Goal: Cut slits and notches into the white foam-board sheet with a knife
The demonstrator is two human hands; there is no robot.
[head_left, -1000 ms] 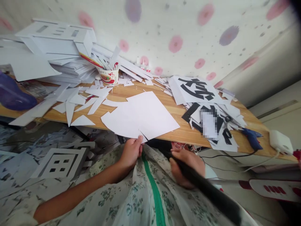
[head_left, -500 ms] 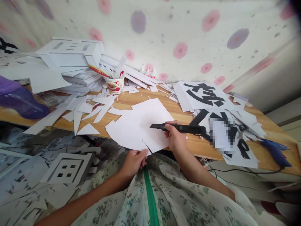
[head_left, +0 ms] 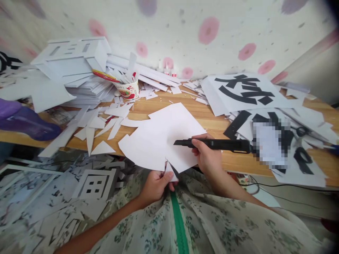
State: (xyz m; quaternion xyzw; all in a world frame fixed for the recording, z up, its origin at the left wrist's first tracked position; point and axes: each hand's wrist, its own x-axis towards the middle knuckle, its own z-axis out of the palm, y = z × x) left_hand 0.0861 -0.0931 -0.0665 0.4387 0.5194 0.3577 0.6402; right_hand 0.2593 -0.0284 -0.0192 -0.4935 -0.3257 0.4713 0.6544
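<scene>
A large irregular white sheet (head_left: 161, 135) lies on the wooden table, its near edge overhanging toward my lap. My left hand (head_left: 159, 185) pinches a small pointed white piece (head_left: 170, 173) between thumb and fingers at that near edge. A dark wedge-shaped gap shows along the piece's right side; whether its tip is still joined to the sheet I cannot tell. Over the sheet's right part, my right hand (head_left: 208, 155) is closed around a black utility knife (head_left: 225, 145). The knife's tip points left above the white surface.
White offcuts (head_left: 103, 148) litter the table's left side near a purple bottle (head_left: 29, 120). A paper cup (head_left: 128, 90) of tools stands behind. Black cut characters on white sheets (head_left: 246, 90) and scissors (head_left: 302, 134) lie right. Scraps cover the floor at left.
My left hand has drawn the small pointed piece slightly out of the sheet's edge, and the gap is wider. My right hand still holds the knife above the sheet. The view has shifted.
</scene>
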